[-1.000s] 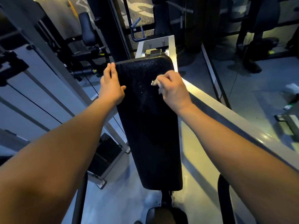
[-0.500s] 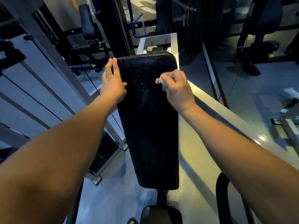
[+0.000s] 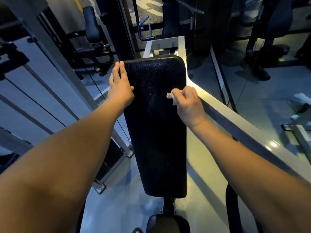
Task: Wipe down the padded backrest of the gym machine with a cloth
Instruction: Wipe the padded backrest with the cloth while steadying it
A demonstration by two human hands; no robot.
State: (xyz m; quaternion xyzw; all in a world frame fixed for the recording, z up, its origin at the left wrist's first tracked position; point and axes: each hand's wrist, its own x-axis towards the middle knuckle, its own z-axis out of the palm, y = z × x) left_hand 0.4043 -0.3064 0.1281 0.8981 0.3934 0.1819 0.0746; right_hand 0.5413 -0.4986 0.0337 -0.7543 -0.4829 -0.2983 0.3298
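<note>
Curled right hand (image 3: 188, 105) pinching one small pale cloth (image 3: 171, 95) against the face of the black padded backrest (image 3: 158, 132), near its right edge, in the upper half.

Left hand (image 3: 120, 86) lies flat along the pad's upper left edge, fingers straight, thumb on the front face. One backrest: long, round-cornered, with a pebbled, faintly glistening skin. Most of the cloth is hidden in the fist, so its weave cannot be told; the exposed tuft looks frayed. One pale metal beam (image 3: 235, 118) runs just beside the right hand.
</note>
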